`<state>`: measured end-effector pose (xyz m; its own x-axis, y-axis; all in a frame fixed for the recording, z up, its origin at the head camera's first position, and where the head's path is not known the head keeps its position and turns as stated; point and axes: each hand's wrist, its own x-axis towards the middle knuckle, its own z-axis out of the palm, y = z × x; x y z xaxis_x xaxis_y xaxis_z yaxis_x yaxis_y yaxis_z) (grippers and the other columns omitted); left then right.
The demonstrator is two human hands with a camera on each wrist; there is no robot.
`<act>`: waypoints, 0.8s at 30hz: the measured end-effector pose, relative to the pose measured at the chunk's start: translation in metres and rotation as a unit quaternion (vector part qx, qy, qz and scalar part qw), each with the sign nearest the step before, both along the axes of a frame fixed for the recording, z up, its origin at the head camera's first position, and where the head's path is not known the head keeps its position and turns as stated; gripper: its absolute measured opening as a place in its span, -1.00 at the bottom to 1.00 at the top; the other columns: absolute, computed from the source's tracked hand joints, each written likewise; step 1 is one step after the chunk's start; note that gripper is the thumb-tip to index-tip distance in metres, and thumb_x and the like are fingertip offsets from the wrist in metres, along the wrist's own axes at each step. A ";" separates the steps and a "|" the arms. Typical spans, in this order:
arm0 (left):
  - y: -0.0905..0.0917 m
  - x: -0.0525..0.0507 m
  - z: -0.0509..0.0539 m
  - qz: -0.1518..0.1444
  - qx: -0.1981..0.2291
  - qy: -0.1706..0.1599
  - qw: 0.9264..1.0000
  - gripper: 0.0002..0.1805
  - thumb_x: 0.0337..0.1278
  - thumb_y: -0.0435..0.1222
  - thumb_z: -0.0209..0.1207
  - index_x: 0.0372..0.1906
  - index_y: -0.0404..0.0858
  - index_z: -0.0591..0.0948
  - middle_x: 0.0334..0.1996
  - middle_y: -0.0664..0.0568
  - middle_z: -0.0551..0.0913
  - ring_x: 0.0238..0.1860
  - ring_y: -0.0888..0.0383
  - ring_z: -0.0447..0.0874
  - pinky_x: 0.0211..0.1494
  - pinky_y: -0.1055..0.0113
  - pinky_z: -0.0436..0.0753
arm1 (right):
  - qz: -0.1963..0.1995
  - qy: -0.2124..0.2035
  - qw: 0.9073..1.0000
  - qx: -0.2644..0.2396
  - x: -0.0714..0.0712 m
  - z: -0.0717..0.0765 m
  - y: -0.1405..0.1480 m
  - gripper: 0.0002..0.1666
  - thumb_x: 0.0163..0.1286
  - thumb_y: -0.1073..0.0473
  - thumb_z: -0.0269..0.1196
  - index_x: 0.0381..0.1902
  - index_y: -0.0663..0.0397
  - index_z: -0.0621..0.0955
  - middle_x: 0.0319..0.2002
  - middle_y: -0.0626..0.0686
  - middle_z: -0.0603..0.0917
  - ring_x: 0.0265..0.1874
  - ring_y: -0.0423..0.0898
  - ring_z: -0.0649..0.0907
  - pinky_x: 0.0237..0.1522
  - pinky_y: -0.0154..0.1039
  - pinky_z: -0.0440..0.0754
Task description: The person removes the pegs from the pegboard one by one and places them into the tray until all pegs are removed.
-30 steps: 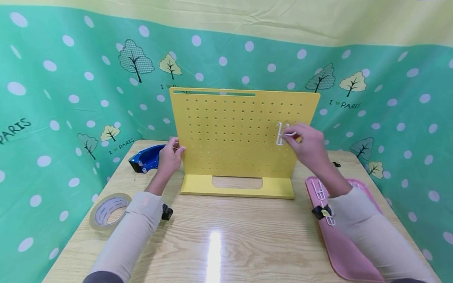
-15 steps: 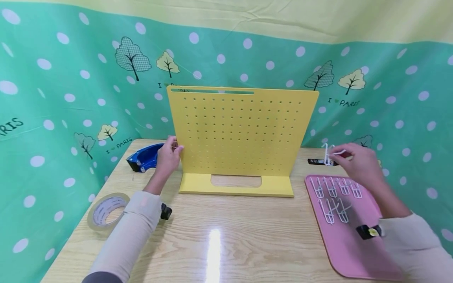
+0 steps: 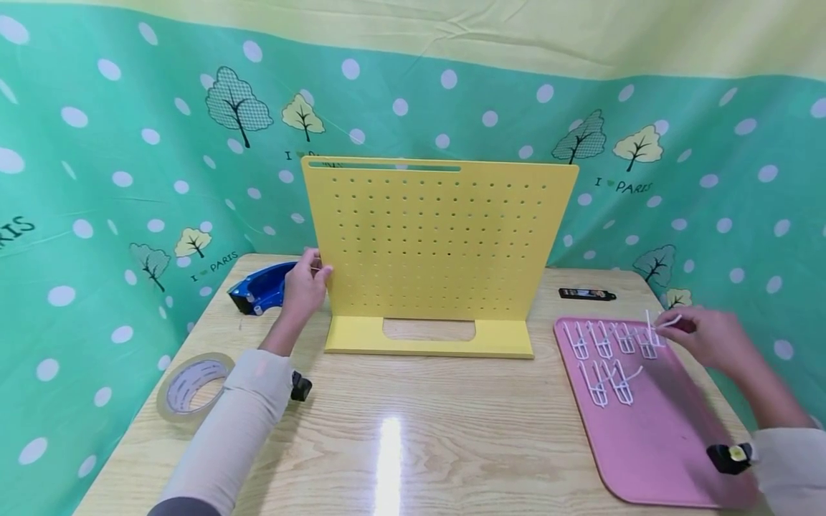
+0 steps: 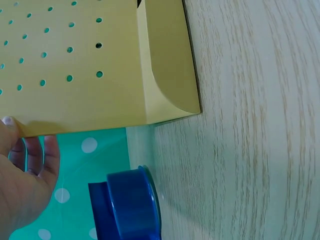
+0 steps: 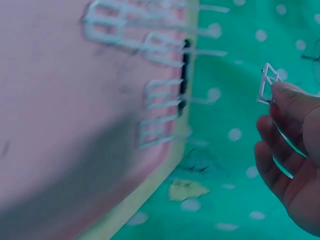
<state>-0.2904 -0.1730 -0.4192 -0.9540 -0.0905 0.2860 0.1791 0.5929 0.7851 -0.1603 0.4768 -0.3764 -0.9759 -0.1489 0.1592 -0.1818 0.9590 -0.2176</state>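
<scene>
My left hand (image 3: 306, 287) grips the left edge of an upright yellow pegboard (image 3: 426, 287). In the left wrist view, the thumb of this hand (image 4: 25, 185) lies on the board's front (image 4: 55, 107) and the fingers are behind the edge. Over the far right corner of a pink tray (image 3: 658, 459), my right hand (image 3: 716, 340) pinches a white wire pegboard hook (image 3: 652, 335). That hook (image 5: 262, 89) shows between thumb and fingers in the right wrist view. Several similar white hooks (image 3: 622, 391) lie in two rows on the tray.
Left of the board are a blue tape dispenser (image 3: 261, 288) and a roll of tape (image 3: 169, 394). A small black marker-shaped item (image 3: 586, 294) lies behind the tray. Patterned green cloth (image 3: 387, 122) hangs behind the wooden table (image 3: 477, 423).
My right hand has taken the white hook off the front of the pegboard and carried it rightward and down over the tray. My left hand has stayed on the board's edge.
</scene>
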 end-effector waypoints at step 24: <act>0.000 0.000 -0.001 0.004 0.002 0.003 1.000 -0.77 0.53 -0.30 0.07 0.14 -0.28 0.49 -0.04 -0.26 0.66 -0.06 -0.14 0.66 -0.13 0.13 0.65 | 0.035 -0.083 0.996 0.020 0.018 -0.072 0.015 -0.91 0.26 0.20 0.43 -0.33 -0.14 0.71 -0.43 -0.21 0.66 -0.44 -0.39 0.49 -0.38 -0.32 0.51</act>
<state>-0.2906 -0.1727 -0.4205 -0.9516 -0.0985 0.2910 0.1792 0.5913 0.7863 -0.1428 0.4915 -0.4488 -0.9753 -0.2208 -0.0117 -0.2134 0.9538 -0.2116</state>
